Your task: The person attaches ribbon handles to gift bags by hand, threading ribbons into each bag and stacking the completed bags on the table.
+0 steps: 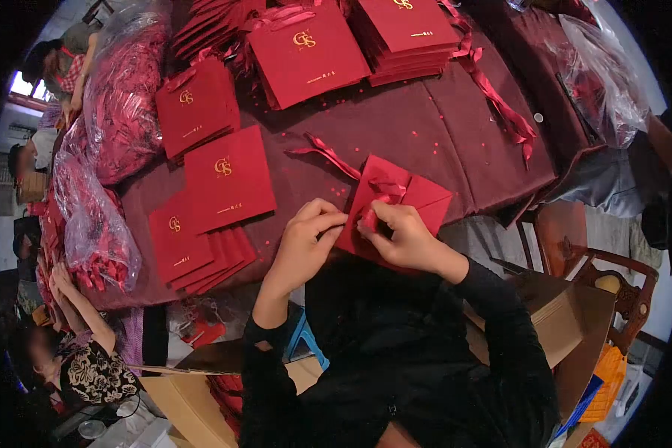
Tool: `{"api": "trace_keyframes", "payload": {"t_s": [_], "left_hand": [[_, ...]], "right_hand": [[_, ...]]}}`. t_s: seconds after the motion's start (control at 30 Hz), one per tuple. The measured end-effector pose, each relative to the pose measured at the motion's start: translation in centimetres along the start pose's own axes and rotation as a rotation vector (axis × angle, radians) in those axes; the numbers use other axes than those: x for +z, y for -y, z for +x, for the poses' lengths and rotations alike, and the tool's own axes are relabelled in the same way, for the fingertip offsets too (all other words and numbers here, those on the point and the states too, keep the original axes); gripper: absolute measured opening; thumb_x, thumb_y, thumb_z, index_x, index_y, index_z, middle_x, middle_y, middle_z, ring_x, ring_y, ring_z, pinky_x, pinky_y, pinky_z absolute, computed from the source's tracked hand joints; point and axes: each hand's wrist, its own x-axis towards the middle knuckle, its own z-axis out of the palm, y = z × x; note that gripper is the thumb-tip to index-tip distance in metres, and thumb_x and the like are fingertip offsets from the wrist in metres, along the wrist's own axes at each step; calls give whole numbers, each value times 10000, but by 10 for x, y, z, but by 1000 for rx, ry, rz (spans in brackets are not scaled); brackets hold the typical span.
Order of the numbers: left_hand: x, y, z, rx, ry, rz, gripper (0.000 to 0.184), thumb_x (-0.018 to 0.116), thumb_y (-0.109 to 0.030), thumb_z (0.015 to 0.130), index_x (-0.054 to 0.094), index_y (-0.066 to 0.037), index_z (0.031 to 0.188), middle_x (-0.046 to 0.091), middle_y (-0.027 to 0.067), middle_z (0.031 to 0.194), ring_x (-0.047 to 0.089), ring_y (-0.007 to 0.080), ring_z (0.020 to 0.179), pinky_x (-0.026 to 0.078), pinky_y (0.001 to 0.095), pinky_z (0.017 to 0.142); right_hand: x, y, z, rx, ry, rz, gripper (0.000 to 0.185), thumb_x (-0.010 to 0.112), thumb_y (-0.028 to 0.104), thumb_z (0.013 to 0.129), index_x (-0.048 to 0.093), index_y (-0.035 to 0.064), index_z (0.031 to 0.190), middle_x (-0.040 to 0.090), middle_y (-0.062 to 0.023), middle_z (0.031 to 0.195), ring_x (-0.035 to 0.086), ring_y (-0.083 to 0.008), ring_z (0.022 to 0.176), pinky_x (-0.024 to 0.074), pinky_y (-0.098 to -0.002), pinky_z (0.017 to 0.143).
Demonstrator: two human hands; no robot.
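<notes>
A red paper gift bag point(429, 196) lies tilted at the table's near edge, its plain folded side facing up. My left hand point(306, 237) is closed, thumb and forefinger pinched at the bag's left edge. Over the bag, my right hand point(408, 237) has its fingers pinched on a red ribbon point(367, 219), part of which they hide. More ribbon lies crumpled on the bag just above those fingers. A loose length of red ribbon point(328, 155) stretches over the cloth from the bag's upper left side.
Red bags with gold lettering lie in a near-left stack point(230, 179) and a far stack point(306, 56). Clear plastic sacks point(123, 97) line the left side. A long ribbon point(500, 108) lies at right. Cardboard boxes point(194, 407) flank my body. Other people work at left.
</notes>
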Motion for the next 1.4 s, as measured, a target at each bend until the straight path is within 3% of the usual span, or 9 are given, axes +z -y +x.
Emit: {"api": "trace_keyframes", "payload": {"t_s": [0.27, 0.4, 0.47, 0.63, 0.7, 0.83, 0.93, 1.0, 1.4], "left_hand": [[0, 3, 1, 36, 9, 82, 184, 604, 27, 817, 625, 43, 1000, 585, 119, 939, 604, 238, 885, 475, 303, 751], [1, -1, 1, 40, 28, 97, 167, 604, 17, 816, 625, 40, 980, 585, 126, 939, 602, 257, 892, 474, 320, 763], [3, -1, 1, 72, 17, 107, 162, 605, 15, 815, 624, 40, 974, 584, 126, 939, 601, 260, 893, 473, 325, 766], [3, 0, -2, 20, 11, 79, 158, 608, 11, 817, 623, 46, 971, 592, 113, 946, 598, 244, 888, 467, 319, 773], [3, -2, -2, -2, 4, 55, 166, 617, 13, 800, 632, 38, 964, 586, 115, 922, 588, 258, 887, 462, 326, 770], [4, -2, -1, -21, 0, 42, 181, 624, 21, 780, 643, 31, 960, 584, 119, 898, 582, 271, 885, 458, 326, 772], [4, -2, -1, -34, 4, 31, 188, 621, 27, 777, 644, 33, 963, 583, 117, 893, 585, 270, 879, 457, 323, 778], [5, -4, -1, -40, 1, 21, 189, 622, 29, 775, 644, 34, 963, 582, 117, 890, 585, 268, 879, 456, 322, 782], [8, -3, -1, 16, -2, 62, 176, 632, 12, 776, 643, 25, 951, 583, 116, 892, 582, 275, 879, 455, 338, 781]], "right_hand": [[6, -2, -2, -264, -55, -304, 172, 668, -3, 757, 502, 11, 800, 515, -145, 647, 555, -349, 611, 405, -390, 518], [-5, -1, -2, -188, 11, -281, 179, 668, 2, 769, 497, 10, 824, 540, -153, 679, 581, -347, 652, 418, -391, 547], [-12, 1, -2, -30, 84, -75, 186, 645, 8, 759, 477, 6, 839, 540, -194, 712, 569, -396, 708, 428, -441, 592], [-14, -6, -2, -108, 39, -53, 150, 628, 20, 786, 490, 6, 843, 537, -192, 700, 575, -382, 690, 431, -421, 586], [-18, -2, -3, 40, 73, 32, 103, 625, -31, 807, 526, -6, 819, 587, -148, 748, 600, -269, 681, 454, -316, 616], [-13, -3, -1, -48, 36, 3, 128, 639, -14, 806, 513, -2, 788, 560, -156, 715, 576, -271, 640, 436, -311, 587], [-11, -6, -1, -73, 40, -48, 159, 652, 9, 808, 497, 3, 772, 537, -167, 680, 562, -295, 600, 414, -337, 544], [-11, -5, -1, -97, 84, -116, 183, 643, 14, 742, 476, 10, 816, 524, -185, 651, 563, -392, 643, 418, -438, 547], [2, -2, -4, -213, 19, -301, 213, 613, -23, 695, 442, 11, 818, 521, -187, 640, 560, -407, 643, 439, -465, 560]]}}
